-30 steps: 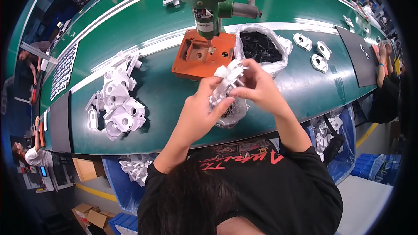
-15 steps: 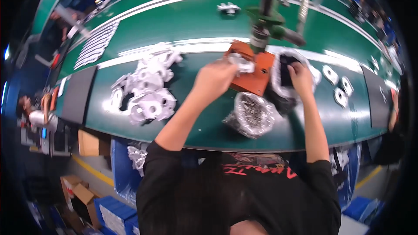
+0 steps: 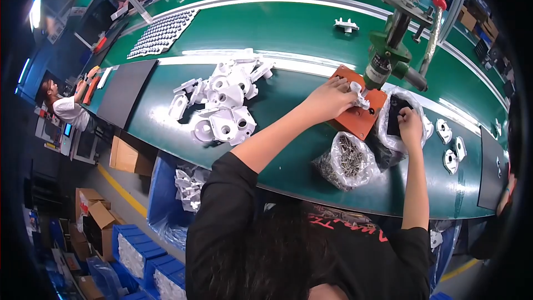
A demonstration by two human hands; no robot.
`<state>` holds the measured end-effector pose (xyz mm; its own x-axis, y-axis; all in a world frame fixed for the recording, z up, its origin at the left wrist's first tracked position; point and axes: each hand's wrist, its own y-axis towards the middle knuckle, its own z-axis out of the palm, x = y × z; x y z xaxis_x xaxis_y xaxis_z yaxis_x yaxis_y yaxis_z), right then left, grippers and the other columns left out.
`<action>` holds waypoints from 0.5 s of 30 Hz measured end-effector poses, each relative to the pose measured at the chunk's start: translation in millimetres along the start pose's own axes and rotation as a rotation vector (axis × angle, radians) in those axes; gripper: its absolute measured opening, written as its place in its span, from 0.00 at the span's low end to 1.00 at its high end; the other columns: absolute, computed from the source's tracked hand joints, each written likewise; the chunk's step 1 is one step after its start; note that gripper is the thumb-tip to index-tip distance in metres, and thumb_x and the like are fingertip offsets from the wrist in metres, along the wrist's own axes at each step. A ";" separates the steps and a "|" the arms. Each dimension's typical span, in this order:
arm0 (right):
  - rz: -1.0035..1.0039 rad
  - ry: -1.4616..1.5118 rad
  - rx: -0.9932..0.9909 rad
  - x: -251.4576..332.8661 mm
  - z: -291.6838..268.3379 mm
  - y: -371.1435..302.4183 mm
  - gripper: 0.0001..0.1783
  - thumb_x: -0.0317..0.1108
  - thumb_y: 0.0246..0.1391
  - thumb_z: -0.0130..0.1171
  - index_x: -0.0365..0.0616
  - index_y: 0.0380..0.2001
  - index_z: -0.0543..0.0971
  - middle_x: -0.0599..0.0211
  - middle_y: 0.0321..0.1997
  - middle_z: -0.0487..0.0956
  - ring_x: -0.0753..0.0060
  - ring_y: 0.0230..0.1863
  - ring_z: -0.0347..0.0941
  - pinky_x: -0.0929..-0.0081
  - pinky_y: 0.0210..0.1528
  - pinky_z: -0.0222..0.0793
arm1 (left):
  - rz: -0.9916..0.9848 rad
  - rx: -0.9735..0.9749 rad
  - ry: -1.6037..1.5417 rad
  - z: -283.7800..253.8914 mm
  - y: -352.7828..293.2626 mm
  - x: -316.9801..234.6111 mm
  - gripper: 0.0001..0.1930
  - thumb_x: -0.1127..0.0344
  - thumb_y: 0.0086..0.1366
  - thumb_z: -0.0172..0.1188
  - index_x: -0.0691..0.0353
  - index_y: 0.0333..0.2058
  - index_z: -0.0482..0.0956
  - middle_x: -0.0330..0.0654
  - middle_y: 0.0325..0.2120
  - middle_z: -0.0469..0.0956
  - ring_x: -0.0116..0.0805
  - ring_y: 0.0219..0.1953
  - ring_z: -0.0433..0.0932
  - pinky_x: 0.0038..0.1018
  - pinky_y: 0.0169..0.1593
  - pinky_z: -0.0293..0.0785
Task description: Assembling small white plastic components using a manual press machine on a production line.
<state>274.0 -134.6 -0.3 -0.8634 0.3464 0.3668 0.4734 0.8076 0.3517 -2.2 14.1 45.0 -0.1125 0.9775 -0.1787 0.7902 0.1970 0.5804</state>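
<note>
The person's left hand has a white plastic part at the orange fixture block, right of centre on the green bench. Its fingers are curled together over the part's left side, gripping it; whether the part is fully seated cannot be told, since the hand covers much of it. The right hand is over the clear bag of black pieces, just right of the block, its fingers bunched inward; whether they pinch a piece cannot be made out.

The step in hand looks like placing the white part on the block while fetching a black piece. The next move seems to call for a steady left hand and a short leftward carry to the part.

The green press stands close above the block's far side, so its head leaves little room for fingers. A bag of metal pins sits on the near side of the block, where a forearm could brush it. A pile of white parts lies to the left, three loose white parts to the right, and a single white piece on the far side.
</note>
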 end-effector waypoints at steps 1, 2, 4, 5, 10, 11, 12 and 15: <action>0.042 0.013 0.020 -1.1 -2.3 0.9 0.06 0.30 0.48 0.60 0.41 0.29 0.77 0.54 0.30 0.76 0.50 0.35 0.74 0.58 0.40 0.69 | 0.035 -0.032 0.000 2.6 1.4 1.5 0.06 0.67 0.58 0.55 0.59 0.34 0.74 0.49 0.39 0.75 0.49 0.51 0.71 0.43 0.59 0.63; 0.048 0.006 0.023 -1.7 -4.6 2.1 0.06 0.30 0.48 0.60 0.41 0.29 0.77 0.54 0.30 0.76 0.50 0.35 0.74 0.58 0.40 0.69 | 0.036 -0.032 -0.010 5.0 2.1 3.3 0.06 0.67 0.58 0.55 0.59 0.34 0.74 0.49 0.39 0.75 0.49 0.51 0.71 0.43 0.59 0.63; -0.003 0.142 -0.133 -5.3 -13.1 2.5 0.05 0.29 0.48 0.59 0.40 0.28 0.78 0.54 0.30 0.76 0.49 0.35 0.73 0.57 0.39 0.68 | 0.082 -0.044 -0.036 11.6 3.7 6.3 0.06 0.66 0.59 0.54 0.61 0.33 0.74 0.49 0.39 0.75 0.49 0.51 0.70 0.43 0.59 0.62; -0.110 0.134 -0.220 -1.1 -17.3 3.1 0.04 0.26 0.50 0.58 0.36 0.28 0.76 0.57 0.28 0.72 0.60 0.28 0.70 0.67 0.33 0.66 | 0.045 0.007 -0.062 12.3 4.5 6.7 0.07 0.66 0.59 0.54 0.61 0.34 0.75 0.49 0.41 0.75 0.50 0.52 0.70 0.43 0.59 0.63; 0.048 0.782 0.098 64.4 -32.9 2.6 0.07 0.29 0.51 0.59 0.34 0.27 0.77 0.66 0.36 0.73 0.75 0.40 0.70 0.77 0.45 0.65 | -0.096 -0.011 -0.116 4.5 -14.7 8.7 0.08 0.67 0.59 0.54 0.62 0.35 0.77 0.51 0.46 0.74 0.50 0.54 0.70 0.41 0.59 0.63; 0.048 0.757 0.105 77.8 -34.2 0.7 0.07 0.29 0.50 0.59 0.34 0.26 0.77 0.66 0.38 0.74 0.75 0.41 0.70 0.78 0.46 0.64 | -0.088 -0.030 -0.102 7.1 -16.6 6.6 0.07 0.67 0.58 0.55 0.63 0.33 0.78 0.51 0.46 0.75 0.49 0.54 0.70 0.40 0.60 0.63; -0.004 0.803 0.073 76.6 -19.1 0.4 0.07 0.29 0.50 0.59 0.34 0.26 0.77 0.67 0.39 0.74 0.75 0.42 0.70 0.79 0.47 0.63 | -0.065 -0.029 -0.125 9.8 -15.3 3.1 0.07 0.67 0.58 0.55 0.63 0.33 0.78 0.51 0.46 0.75 0.49 0.54 0.70 0.40 0.60 0.63; 0.094 0.936 0.166 89.7 1.6 2.3 0.07 0.29 0.48 0.61 0.34 0.27 0.77 0.66 0.45 0.73 0.74 0.45 0.68 0.77 0.49 0.63 | -0.123 -0.134 -0.011 25.1 -9.4 -7.2 0.07 0.67 0.56 0.57 0.65 0.31 0.77 0.51 0.44 0.77 0.48 0.52 0.73 0.39 0.58 0.66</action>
<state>197.4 -100.9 32.0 -0.2993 -0.0511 0.9528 0.4410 0.8781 0.1856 6.3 3.3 20.9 -0.1961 0.9445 -0.2634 0.6836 0.3243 0.6538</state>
